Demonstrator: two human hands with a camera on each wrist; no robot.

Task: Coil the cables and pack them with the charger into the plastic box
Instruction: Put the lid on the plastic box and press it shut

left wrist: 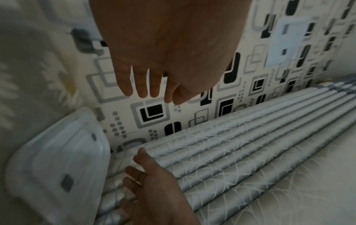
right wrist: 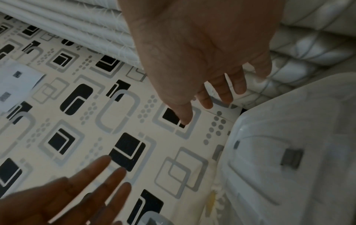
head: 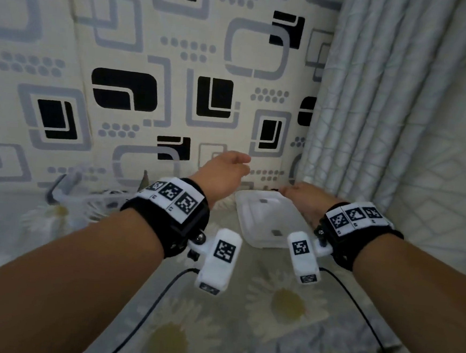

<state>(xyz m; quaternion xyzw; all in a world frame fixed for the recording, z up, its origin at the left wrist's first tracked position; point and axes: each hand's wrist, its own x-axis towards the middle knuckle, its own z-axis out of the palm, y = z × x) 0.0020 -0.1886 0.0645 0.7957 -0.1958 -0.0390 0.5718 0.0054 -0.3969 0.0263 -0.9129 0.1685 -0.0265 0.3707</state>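
Daisy-print bedsheet (head: 286, 303) meets patterned wall (head: 152, 58) and pleated curtain (head: 371, 103).

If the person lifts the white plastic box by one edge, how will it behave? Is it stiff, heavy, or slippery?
The plastic box looks thin-walled and translucent, so it is probably light and may flex a little when lifted by one edge. Its surface looks smooth, so it could slip in the fingers. It lies flat and low on the soft flowered sheet, so a push would likely slide it, not tip it.

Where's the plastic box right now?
In the head view, the plastic box lies lid-on on the floral sheet, right of centre, under the right hand, near the curtain.
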